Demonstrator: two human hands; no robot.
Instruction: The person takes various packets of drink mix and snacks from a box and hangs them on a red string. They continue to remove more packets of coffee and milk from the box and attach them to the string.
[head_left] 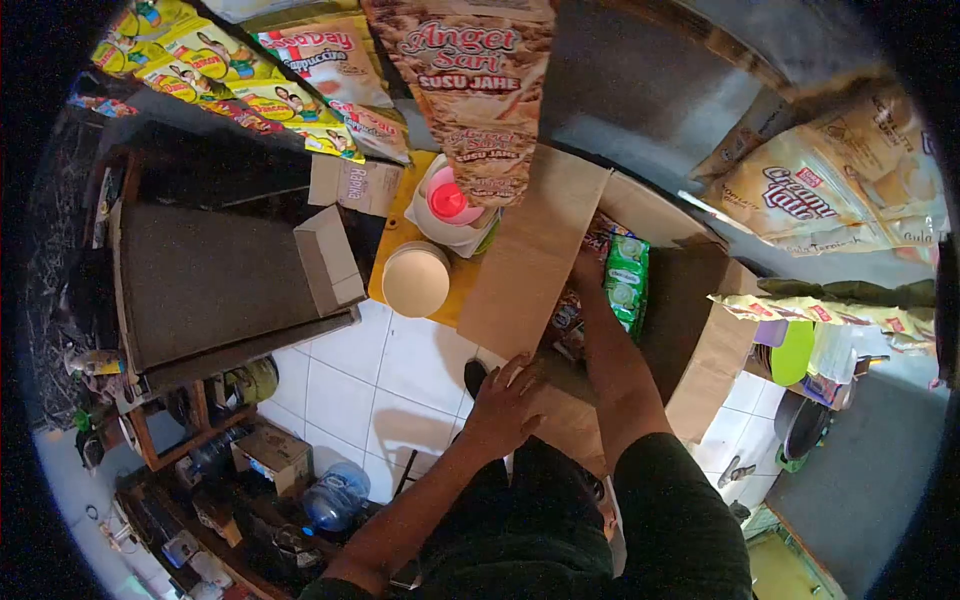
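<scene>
A large open cardboard box (pixel 702 390) stands in front of me with its flaps folded out. Inside, along its left side, lie a strip of green sachets (pixel 627 285) and some brown sachets (pixel 567 322). My right hand (pixel 588 268) reaches down into the box beside these sachets; its fingers are mostly hidden, so I cannot see whether it grips one. At the near left corner of the box, my left hand (pixel 508 405) has its fingers apart by the flap edge and holds nothing.
Brown drink-sachet strips (pixel 465 90) hang close above the box's left flap. Yellow sachets (pixel 215 70) hang at upper left, creamy latte packs (pixel 800 195) at right. A yellow table (pixel 398 235) bears a round beige container (pixel 416 282). A water jug (pixel 337 497) sits at lower left.
</scene>
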